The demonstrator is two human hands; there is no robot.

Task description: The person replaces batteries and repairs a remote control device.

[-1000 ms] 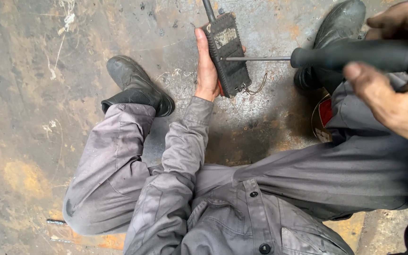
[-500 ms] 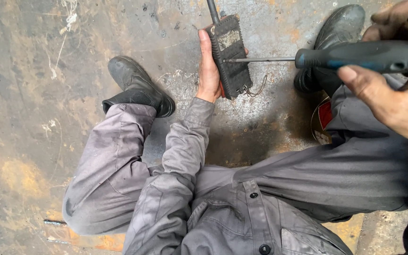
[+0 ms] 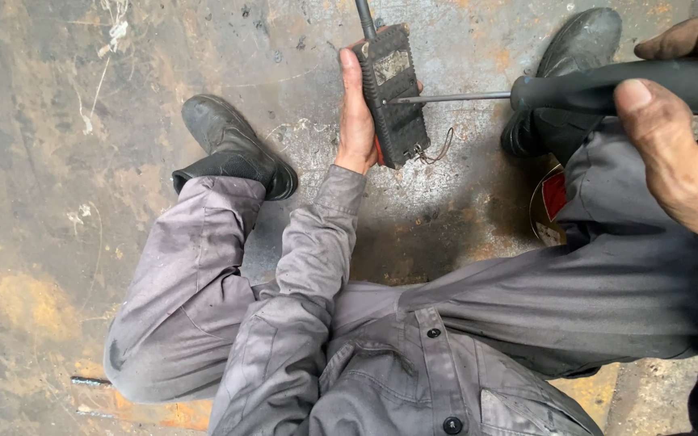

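Left hand (image 3: 357,121) grip clamped around a handheld radio (image 3: 393,95), held upright just above the floor (image 3: 58,161) between the two boots. Radio: black, grimy, ribbed back, stubby antenna on top, thin loose wires hanging from its bottom end, a bit of red at the lower edge. Right hand (image 3: 680,137) grip closed on a screwdriver (image 3: 575,87), dark handle, thin metal shaft level, tip touching the radio's side. Person sits on stained metal floor, grey coveralls, black boots.
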